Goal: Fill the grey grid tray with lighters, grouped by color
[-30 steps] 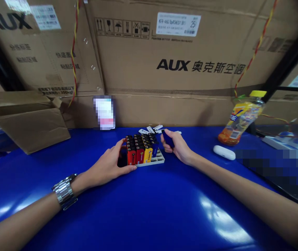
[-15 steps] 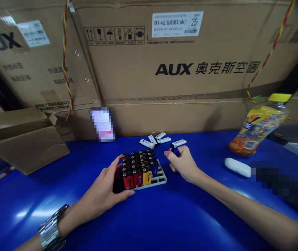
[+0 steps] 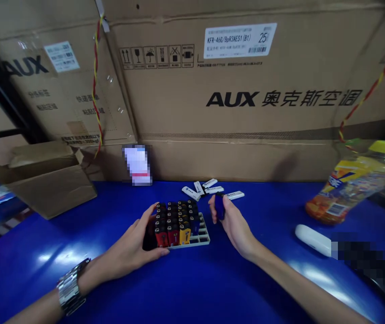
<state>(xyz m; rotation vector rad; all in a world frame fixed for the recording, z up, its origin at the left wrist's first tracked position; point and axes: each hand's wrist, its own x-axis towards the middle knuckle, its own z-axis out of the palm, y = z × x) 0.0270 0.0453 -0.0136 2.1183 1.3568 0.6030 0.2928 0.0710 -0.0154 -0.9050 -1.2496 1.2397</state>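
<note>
My left hand (image 3: 130, 238) grips the left end of a pale slotted tray (image 3: 204, 238), thumb at the front corner and fingers behind. Lighters with black tops stand upright in rows in it: red lighters (image 3: 161, 239) on the left, then a yellow lighter (image 3: 185, 235) and a blue lighter (image 3: 194, 226). The slots at the tray's right front hold nothing. Just right of the tray, my right hand (image 3: 236, 229) is closed around a dark blue lighter (image 3: 219, 209), held upright above the table. Behind it lie several white lighters (image 3: 190, 193), flat on the table.
A phone (image 3: 137, 166) leans on large cardboard boxes (image 3: 239, 157) at the back. An open carton (image 3: 51, 184) sits at left. On the right are a drink bottle (image 3: 341, 193) and a white rounded case (image 3: 314, 240) beside a blurred dark object (image 3: 364, 261).
My right hand has turned the blue lighter more upright and brought it slightly lower, towards the tray. My left hand stays on the tray. The camera view has shifted a little.
</note>
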